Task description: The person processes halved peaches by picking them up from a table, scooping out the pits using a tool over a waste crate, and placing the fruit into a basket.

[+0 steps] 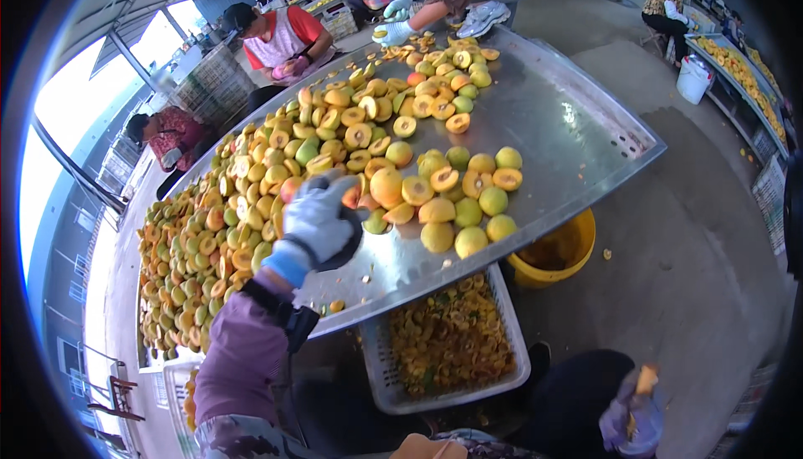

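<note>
Halved yellow-green stone fruits [358, 135], like apricots or small peaches, cover much of a metal tray table [556, 133]. My left hand [319, 223], in a white-grey glove with a dark palm, reaches over the near edge of the heap. Its fingers are apart and seem to touch fruit beside a looser group of halves [437, 210]. My right hand [631, 417], gloved and blurred, is low at the right, away from the table. Its fingers look bent, with a small orange-tan piece [647, 378] at their top; I cannot tell what it is.
Beneath the near table edge stand a white plastic crate [520, 359] of fruit scraps and a yellow bucket [590, 246]. Across the table a person's gloved hand [393, 34] is near the fruit. A seated person in red [288, 37] works at the far left side. Stacked crates [213, 83] stand behind.
</note>
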The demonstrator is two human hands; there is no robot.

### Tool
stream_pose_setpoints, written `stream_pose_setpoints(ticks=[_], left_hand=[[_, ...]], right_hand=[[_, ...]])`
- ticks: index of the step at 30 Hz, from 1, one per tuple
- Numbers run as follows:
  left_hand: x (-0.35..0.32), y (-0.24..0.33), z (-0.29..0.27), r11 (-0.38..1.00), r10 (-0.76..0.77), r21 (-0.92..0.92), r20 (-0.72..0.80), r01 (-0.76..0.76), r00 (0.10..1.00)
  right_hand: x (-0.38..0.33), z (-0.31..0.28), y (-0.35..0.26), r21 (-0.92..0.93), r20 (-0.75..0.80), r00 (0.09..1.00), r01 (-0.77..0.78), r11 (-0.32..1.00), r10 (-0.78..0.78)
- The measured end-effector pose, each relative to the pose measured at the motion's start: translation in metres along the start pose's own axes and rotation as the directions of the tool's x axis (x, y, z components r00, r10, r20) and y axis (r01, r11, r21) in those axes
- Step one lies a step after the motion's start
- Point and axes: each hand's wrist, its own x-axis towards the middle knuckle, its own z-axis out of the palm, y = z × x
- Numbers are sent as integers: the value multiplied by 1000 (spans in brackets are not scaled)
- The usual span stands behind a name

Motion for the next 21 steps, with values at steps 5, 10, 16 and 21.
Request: stream_pose_setpoints(ticks=[5, 10, 16, 21], left_hand=[[92, 43, 75, 991, 129, -15, 212, -129, 969], [153, 57, 127, 992, 106, -112, 468, -60, 877], [105, 7, 121, 997, 83, -49, 527, -67, 846], [54, -33, 69, 994, 52, 53, 522, -94, 851]], right_hand=[[-5, -15, -3, -77, -275, 961, -33, 996, 10], [31, -2, 2, 69, -443, 892, -60, 996, 84], [68, -21, 7, -133, -215, 972, -125, 983, 95], [98, -6, 4, -247, -115, 987, -141, 959, 116]])
